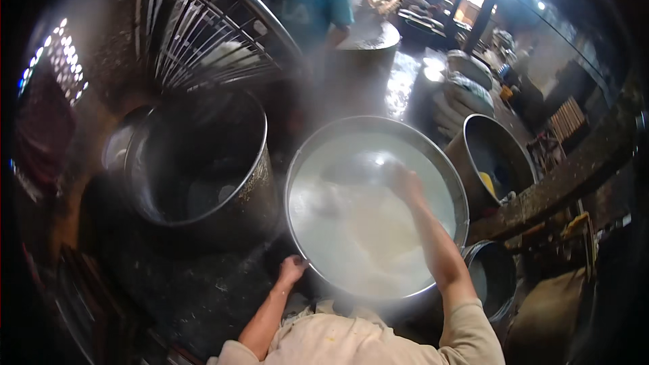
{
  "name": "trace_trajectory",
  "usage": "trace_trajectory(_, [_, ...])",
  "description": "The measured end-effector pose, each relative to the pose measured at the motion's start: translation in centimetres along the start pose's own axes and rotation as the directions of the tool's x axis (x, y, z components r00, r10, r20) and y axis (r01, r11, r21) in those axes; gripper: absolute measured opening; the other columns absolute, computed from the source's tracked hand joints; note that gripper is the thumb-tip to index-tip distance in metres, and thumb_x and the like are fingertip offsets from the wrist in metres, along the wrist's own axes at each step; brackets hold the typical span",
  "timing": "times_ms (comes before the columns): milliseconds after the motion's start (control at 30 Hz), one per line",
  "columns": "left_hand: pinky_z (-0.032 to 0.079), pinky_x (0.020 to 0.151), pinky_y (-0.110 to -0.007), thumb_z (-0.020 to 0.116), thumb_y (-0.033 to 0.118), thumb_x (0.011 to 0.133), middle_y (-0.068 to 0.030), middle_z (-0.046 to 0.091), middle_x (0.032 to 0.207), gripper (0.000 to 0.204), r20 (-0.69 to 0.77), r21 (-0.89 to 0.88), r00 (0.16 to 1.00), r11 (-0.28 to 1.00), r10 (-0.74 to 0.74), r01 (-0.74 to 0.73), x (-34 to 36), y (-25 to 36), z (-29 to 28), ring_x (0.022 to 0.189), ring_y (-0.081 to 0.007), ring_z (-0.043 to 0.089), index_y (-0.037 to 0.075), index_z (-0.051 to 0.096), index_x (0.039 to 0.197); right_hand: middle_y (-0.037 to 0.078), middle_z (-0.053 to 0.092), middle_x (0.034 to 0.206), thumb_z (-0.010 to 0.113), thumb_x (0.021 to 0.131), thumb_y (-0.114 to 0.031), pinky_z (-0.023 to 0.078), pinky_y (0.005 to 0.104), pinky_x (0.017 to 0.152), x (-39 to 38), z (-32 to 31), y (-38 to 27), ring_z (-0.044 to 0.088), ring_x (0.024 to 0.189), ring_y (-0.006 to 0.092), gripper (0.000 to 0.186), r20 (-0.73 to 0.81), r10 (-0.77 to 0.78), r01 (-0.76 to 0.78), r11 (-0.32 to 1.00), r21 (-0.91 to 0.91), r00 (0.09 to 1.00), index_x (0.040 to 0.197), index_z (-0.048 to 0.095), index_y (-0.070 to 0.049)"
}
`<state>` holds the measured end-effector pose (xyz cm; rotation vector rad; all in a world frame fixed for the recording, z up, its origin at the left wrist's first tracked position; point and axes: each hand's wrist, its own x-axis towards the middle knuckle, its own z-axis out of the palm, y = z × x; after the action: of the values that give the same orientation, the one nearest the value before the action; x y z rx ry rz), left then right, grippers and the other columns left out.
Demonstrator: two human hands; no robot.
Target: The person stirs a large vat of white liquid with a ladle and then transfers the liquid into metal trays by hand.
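A large round metal vat (462,192) stands in front of me, filled with pale, milky liquid (378,230) that is yellower toward the middle. My right hand (405,186) reaches over it and grips what looks like a shallow metal bowl (358,170) by its right side. The bowl is low over the liquid; haze blurs its outline, and I cannot tell whether it dips in. At the vat's near left edge, my left hand (293,270) is closed on the rim.
To the left stands a big dark metal pot (260,152), with a barred metal frame (223,23) behind it. A person in a teal shirt (297,3) is beyond the vat. On the right are a metal tub (473,162), a smaller bucket (503,297) and a thick beam (561,192).
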<state>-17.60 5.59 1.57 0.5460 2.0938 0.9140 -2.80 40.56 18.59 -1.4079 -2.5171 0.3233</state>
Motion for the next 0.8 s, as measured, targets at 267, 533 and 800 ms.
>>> trace_trajectory(267, [0.048, 0.084, -0.031, 0.066, 0.015, 0.081, -0.0146, 0.065, 0.101, 0.036, 0.145, -0.372, 0.987, 0.928, 0.069, -0.01, -3.6, -6.6, -7.2, 0.097, -0.0206, 0.061, -0.005, 0.057, 0.11, 0.016, 0.064, 0.101, 0.075, 0.065, -0.018, 0.051, 0.0398, 0.082, 3.3, 9.0, -9.9, 0.062, 0.097, 0.0305, 0.035, 0.112, 0.046, -0.04, 0.998, -0.058, 0.993, 0.097, 0.064, -0.005])
trace_trajectory(533, [0.05, 0.07, -0.025, 0.064, 0.014, 0.083, -0.0084, 0.065, 0.091, 0.033, 0.102, -0.345, 0.991, 0.932, -0.083, 0.114, -2.6, -7.7, -12.6, 0.076, -0.0118, 0.061, -0.002, 0.057, 0.112, 0.016, 0.065, 0.098, 0.067, 0.067, -0.015, 0.052, 0.0395, 0.079, -0.4, 12.6, -4.0, 0.063, 0.094, 0.0318, 0.027, 0.215, 0.138, -0.127, 0.99, -0.067, 0.967, 0.093, 0.067, -0.005])
trace_trajectory(800, [0.047, 0.071, -0.027, 0.064, 0.018, 0.081, -0.0088, 0.062, 0.107, 0.039, 0.058, -0.329, 0.992, 0.941, 0.109, -0.085, 1.2, -3.0, -9.1, 0.09, -0.0142, 0.06, 0.003, 0.054, 0.116, 0.018, 0.064, 0.098, 0.062, 0.068, -0.013, 0.051, 0.0394, 0.08, -8.2, 13.7, 4.5, 0.062, 0.094, 0.0332, 0.028, 0.301, 0.292, -0.297, 0.955, -0.03, 0.908, 0.096, 0.067, -0.008])
